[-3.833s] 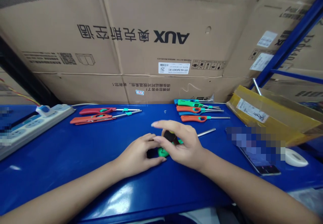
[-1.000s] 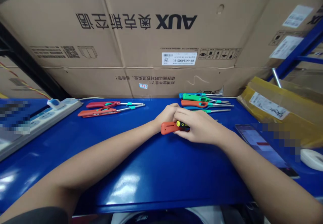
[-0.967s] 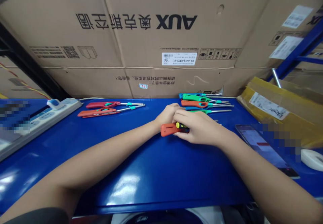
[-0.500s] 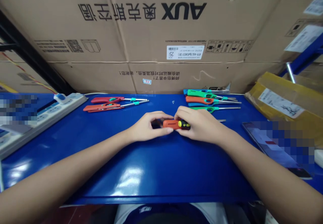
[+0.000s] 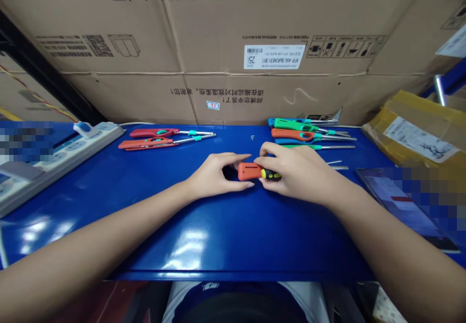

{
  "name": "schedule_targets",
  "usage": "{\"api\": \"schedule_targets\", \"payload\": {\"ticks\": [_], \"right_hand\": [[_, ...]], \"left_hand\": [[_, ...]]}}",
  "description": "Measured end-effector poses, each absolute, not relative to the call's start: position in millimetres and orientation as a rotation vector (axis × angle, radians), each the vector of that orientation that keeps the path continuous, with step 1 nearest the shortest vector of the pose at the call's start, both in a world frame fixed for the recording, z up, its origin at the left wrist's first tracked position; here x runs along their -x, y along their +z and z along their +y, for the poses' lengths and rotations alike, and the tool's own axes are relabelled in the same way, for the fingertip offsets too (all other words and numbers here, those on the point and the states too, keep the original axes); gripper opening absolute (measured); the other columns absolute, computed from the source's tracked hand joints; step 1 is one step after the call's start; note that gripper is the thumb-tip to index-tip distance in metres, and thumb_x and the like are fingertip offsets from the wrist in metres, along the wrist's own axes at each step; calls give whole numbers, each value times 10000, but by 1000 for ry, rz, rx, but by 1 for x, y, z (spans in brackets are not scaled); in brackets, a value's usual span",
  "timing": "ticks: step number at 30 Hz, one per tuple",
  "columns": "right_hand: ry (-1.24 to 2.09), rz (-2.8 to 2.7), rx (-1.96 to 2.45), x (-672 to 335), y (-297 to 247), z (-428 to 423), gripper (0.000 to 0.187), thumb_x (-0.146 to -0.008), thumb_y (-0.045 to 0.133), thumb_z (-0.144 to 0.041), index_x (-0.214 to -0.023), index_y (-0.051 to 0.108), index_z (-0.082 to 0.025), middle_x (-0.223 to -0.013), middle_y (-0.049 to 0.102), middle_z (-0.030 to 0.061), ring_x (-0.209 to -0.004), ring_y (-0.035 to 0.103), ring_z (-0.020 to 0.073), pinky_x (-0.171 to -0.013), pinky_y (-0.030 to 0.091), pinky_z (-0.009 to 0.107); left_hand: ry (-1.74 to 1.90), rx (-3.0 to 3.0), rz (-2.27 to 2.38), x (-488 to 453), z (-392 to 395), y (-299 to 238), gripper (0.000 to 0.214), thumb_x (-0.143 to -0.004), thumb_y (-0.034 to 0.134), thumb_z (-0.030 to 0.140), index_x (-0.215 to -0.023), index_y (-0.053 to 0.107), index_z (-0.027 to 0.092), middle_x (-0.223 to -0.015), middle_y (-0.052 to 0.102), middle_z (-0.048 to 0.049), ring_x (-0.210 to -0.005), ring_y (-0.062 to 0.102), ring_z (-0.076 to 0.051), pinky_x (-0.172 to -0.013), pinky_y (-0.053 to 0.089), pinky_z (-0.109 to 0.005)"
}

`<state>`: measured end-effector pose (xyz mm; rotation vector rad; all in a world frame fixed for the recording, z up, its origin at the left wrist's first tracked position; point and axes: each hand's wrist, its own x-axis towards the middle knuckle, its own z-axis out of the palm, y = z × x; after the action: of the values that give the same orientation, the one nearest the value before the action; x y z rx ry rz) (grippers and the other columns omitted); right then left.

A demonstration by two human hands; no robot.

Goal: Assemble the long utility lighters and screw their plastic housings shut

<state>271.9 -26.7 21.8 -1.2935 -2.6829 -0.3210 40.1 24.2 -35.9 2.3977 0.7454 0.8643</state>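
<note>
An orange gas lighter [image 5: 249,171] shows its slotted handle end between my two hands over the blue table. My right hand [image 5: 296,172] is closed round its other part. Against it, in the same hand, sits a black and yellow handle [image 5: 270,174], perhaps a screwdriver's; its far end is hidden. Thin metal rods stick out past the right hand's far side. My left hand [image 5: 214,175] has thumb and fingers apart around the lighter's end, with small gaps visible. Two red lighters [image 5: 147,143] lie behind on the left; several coloured lighters [image 5: 293,135] are grouped behind on the right.
The blue table [image 5: 204,235] ends at a front edge near my body. A white power strip [image 5: 65,160] runs along the left. On the right lie a phone-like device [image 5: 404,206] and a yellow-taped carton [image 5: 422,128]. A large cardboard sheet [image 5: 218,31] stands at the back.
My left fingers have come off the orange lighter and spread apart. The right hand keeps the lighter and black-yellow handle, slightly further right. The camera view has tilted down a little.
</note>
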Motion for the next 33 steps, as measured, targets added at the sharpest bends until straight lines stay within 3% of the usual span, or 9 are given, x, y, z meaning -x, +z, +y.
{"api": "schedule_targets", "payload": {"ticks": [2, 6, 10, 14, 19, 21, 24, 27, 33], "right_hand": [[-330, -2712, 1304, -270, 23, -28, 236, -879, 631, -317, -1039, 749, -190, -1140, 692, 64, -631, 559, 136, -522, 204, 323], [-298, -2761, 1346, -269, 25, -29, 207, -872, 643, -289, -1020, 740, -183, -1139, 690, 65, -630, 555, 132, -520, 188, 318], [-251, -2785, 1430, -267, 24, -26, 204, -870, 651, -284, -1023, 738, -181, -1148, 680, 71, -615, 560, 139, -517, 190, 330], [-54, -2791, 1493, -272, 22, -20, 208, -892, 656, -273, -1065, 741, -195, -1173, 677, 69, -704, 639, 166, -562, 303, 323], [197, -2570, 1668, -300, 27, -6, 411, -915, 643, -575, -1059, 729, -200, -1155, 665, 90, -876, 696, 225, -668, 452, 308], [141, -2386, 1825, -315, 28, 2, 379, -968, 579, -534, -1148, 704, -225, -1212, 656, 78, -950, 706, 230, -688, 480, 301], [-91, -2156, 2107, -334, 22, 17, 348, -1010, 515, -421, -1236, 669, -206, -1313, 625, 89, -883, 717, 234, -637, 497, 327], [-135, -2064, 2129, -346, 8, 33, 397, -1025, 477, -377, -1345, 620, -190, -1439, 572, 86, -1000, 716, 256, -674, 543, 349], [-93, -1993, 2174, -354, -12, 49, 396, -1028, 490, -382, -1375, 605, -229, -1411, 595, 57, -1047, 708, 246, -682, 567, 347]], "left_hand": [[888, -2393, 701, -40, 24, -36, 503, -827, 787, 363, -1287, 692, 183, -1118, 766, -75, -970, 715, -206, -877, 556, -314], [856, -2406, 601, -39, 26, -36, 307, -860, 737, 263, -1153, 749, 171, -1075, 770, -66, -968, 709, -184, -883, 549, -294], [798, -2442, 641, -39, 23, -35, 481, -831, 784, 340, -1274, 694, 175, -1107, 763, -77, -970, 698, -200, -895, 547, -321], [708, -2433, 672, -42, 22, -32, 383, -906, 729, 382, -1236, 712, 187, -1099, 751, -78, -992, 675, -198, -897, 538, -314], [523, -2531, 711, -64, 32, -25, 392, -875, 754, 452, -1166, 745, 190, -1027, 687, -76, -954, 643, -215, -881, 528, -350], [474, -2575, 729, -78, 40, -22, 384, -869, 756, 460, -1142, 751, 189, -1028, 683, -74, -950, 638, -223, -869, 522, -361], [441, -2623, 753, -100, 57, -19, 377, -849, 769, 483, -1074, 756, 181, -1004, 683, -63, -919, 634, -225, -846, 513, -368], [405, -2679, 732, -119, 73, -19, 387, -820, 777, 523, -1002, 740, 183, -975, 676, -53, -918, 625, -241, -822, 506, -376], [475, -2664, 773, -135, 90, -23, 445, -724, 829, 519, -926, 593, 201, -976, 633, -35, -927, 600, -263, -857, 493, -426]]}}
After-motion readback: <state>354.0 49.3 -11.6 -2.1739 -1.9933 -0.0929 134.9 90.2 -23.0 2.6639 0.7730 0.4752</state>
